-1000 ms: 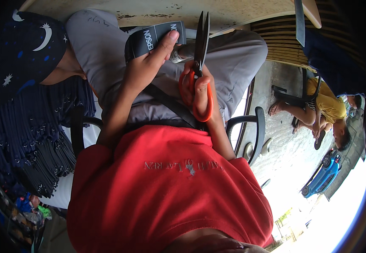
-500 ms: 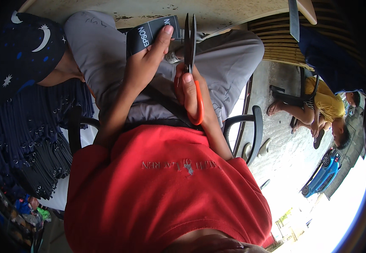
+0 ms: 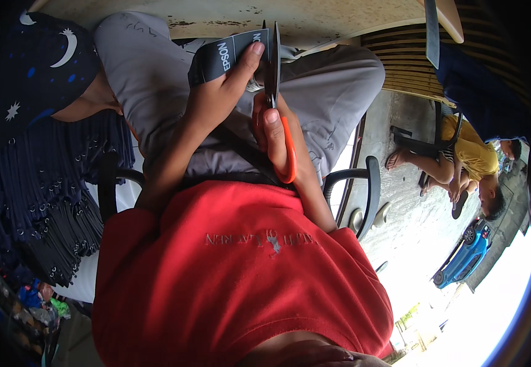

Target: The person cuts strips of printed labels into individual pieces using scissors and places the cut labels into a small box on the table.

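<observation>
My left hand point(image 3: 219, 92) pinches a dark grey strip point(image 3: 219, 61) with white lettering and a thin pale line across it, thumb on top. I cannot tell whether it is cloth or a label material. In my right hand point(image 3: 270, 131) is a pair of scissors point(image 3: 274, 67) with orange handles, its dark blades pointing away from me and slightly apart. The right end of the strip lies at the blades, with one blade tip showing beyond its far edge. Both hands are over my lap, close together.
A worn pale table edge point(image 3: 229, 21) runs ahead of my knees. Bundles of dark straps with metal rings point(image 3: 51, 208) hang at the left, beside a person in moon-patterned cloth point(image 3: 33, 67). Chair armrests point(image 3: 372, 196) flank me. A person in yellow point(image 3: 476, 147) sits farther right.
My left hand has moved right with the strip, bringing its end from beside the scissors to the blades. The blade tips have shifted slightly left; the right hand has barely moved.
</observation>
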{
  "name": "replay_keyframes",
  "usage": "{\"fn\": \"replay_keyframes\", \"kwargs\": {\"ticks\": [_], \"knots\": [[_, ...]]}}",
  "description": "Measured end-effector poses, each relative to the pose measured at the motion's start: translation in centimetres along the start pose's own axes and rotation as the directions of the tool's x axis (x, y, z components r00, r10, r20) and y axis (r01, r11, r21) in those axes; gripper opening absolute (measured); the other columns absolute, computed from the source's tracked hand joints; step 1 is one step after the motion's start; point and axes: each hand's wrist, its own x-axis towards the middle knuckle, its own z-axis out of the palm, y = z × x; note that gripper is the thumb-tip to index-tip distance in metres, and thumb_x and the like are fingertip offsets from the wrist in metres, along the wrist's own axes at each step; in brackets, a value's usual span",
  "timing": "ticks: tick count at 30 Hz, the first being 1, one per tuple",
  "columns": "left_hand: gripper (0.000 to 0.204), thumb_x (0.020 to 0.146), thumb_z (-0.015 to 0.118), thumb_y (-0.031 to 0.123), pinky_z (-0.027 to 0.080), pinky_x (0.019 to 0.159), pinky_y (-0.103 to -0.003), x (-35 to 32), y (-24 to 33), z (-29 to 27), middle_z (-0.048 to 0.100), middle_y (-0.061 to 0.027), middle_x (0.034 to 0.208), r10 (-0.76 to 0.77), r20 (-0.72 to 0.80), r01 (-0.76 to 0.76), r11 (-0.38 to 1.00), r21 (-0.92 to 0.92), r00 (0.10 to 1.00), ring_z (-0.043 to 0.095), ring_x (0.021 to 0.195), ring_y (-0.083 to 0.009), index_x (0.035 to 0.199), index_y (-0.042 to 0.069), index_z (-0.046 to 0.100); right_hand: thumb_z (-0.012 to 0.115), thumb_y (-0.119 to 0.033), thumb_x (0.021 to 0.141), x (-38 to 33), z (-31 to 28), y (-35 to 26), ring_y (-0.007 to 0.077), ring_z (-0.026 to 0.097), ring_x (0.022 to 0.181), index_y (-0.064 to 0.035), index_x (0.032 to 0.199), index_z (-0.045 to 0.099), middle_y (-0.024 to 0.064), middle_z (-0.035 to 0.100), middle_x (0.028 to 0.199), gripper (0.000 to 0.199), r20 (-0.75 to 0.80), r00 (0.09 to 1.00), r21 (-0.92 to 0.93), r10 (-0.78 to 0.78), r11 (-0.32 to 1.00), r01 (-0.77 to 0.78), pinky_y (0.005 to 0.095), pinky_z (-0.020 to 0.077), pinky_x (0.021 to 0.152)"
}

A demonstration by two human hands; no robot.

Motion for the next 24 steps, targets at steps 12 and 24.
{"fn": "replay_keyframes", "kwargs": {"ticks": [12,24], "knots": [[0.025,0.093,0.062,0.022,0.042,0.053,-0.030,-0.08,-0.14,0.02,0.056,-0.0051,0.060,0.008,0.039,-0.009,0.999,0.040,0.999,0.050,0.053,-0.0139,0.082,0.000,0.063,0.039,-0.049,0.098,0.13,-0.09,0.29,0.0315,0.054,0.061,0.0003,0.098,0.049,0.0176,0.052,0.068,0.050,-0.002,1.000,0.005,0.027,1.000,-0.027,0.0398,0.0421,0.061],[0.024,0.094,0.061,0.019,0.040,0.052,-0.028,-0.04,0.24,-0.14,0.054,-0.0035,0.060,0.033,0.083,-0.028,0.998,-0.062,0.996,0.048,0.054,-0.0109,0.081,-0.001,0.061,0.042,-0.042,0.099,0.14,-0.12,-0.06,0.0337,0.055,0.062,-0.0001,0.100,0.050,0.0182,0.054,0.068,0.042,-0.004,0.998,0.001,0.057,0.998,-0.057,0.0397,0.0428,0.062]]}}
